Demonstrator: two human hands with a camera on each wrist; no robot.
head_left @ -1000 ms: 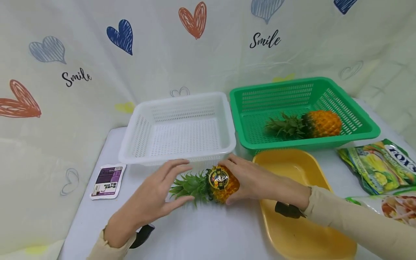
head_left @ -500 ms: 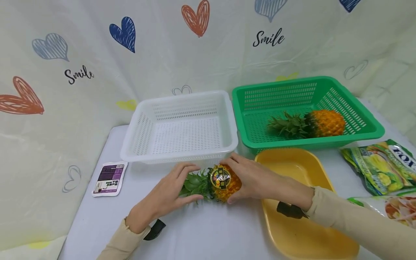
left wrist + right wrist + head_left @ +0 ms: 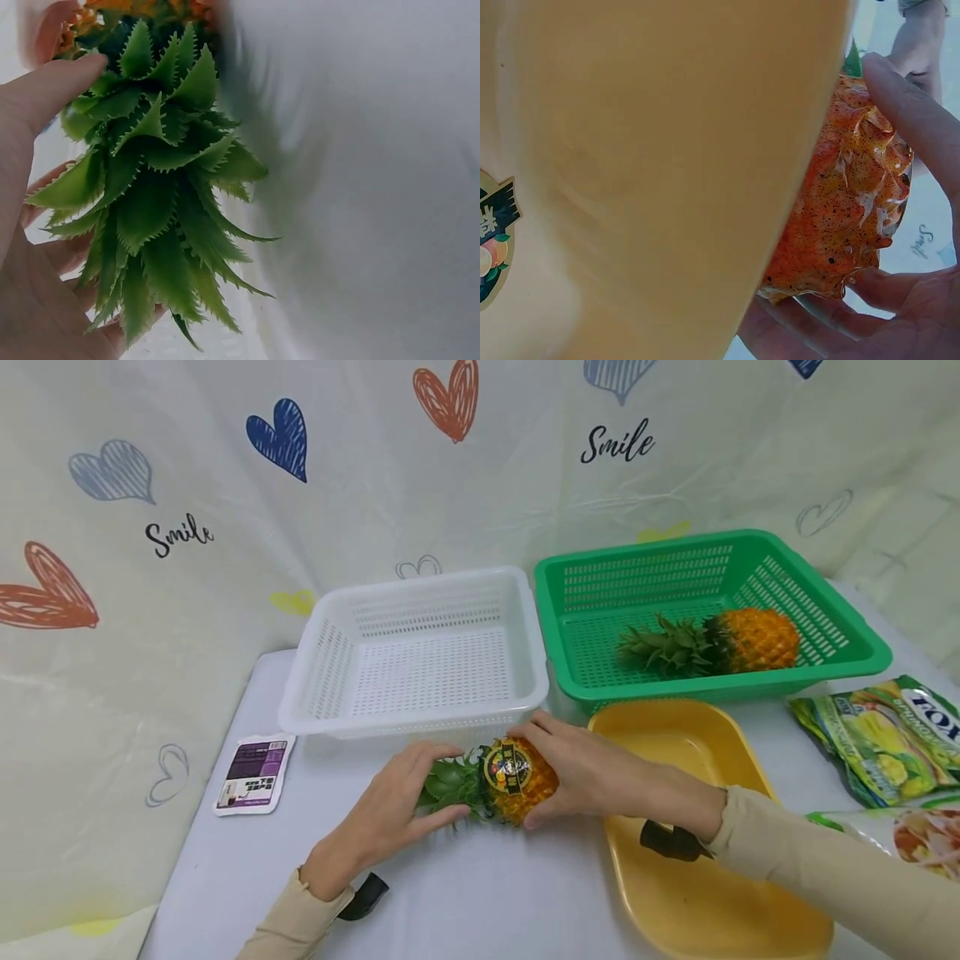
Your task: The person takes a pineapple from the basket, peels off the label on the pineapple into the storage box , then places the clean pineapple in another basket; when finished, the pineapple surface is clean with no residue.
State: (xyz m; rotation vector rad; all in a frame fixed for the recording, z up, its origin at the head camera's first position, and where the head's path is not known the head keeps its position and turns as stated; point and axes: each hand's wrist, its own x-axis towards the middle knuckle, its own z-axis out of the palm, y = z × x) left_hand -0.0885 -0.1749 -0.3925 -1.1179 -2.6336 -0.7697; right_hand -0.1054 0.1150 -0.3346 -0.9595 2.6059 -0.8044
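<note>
A pineapple (image 3: 517, 781) with a round sticker lies on the table in front of the white basket, its leafy crown pointing left. My right hand (image 3: 581, 768) grips its orange body from the right, thumb on the near side and fingers on the far side. Around the green crown (image 3: 157, 187) is my left hand (image 3: 397, 802), thumb at the base of the leaves and fingers curled behind them. In the right wrist view, the pineapple's bumpy skin (image 3: 840, 195) shows between thumb and fingers, partly hidden by the yellow tub's wall.
Behind stands a white basket (image 3: 300, 706). A green basket (image 3: 577, 685) at the back right holds another pineapple (image 3: 757, 639). Beneath my right forearm sits a yellow tub (image 3: 705, 910). Food bags (image 3: 885, 735) lie far right, a purple-and-white packet (image 3: 255, 774) left.
My left hand has moved right and closed in around the crown. My right hand keeps its hold on the pineapple, which has stayed in place.
</note>
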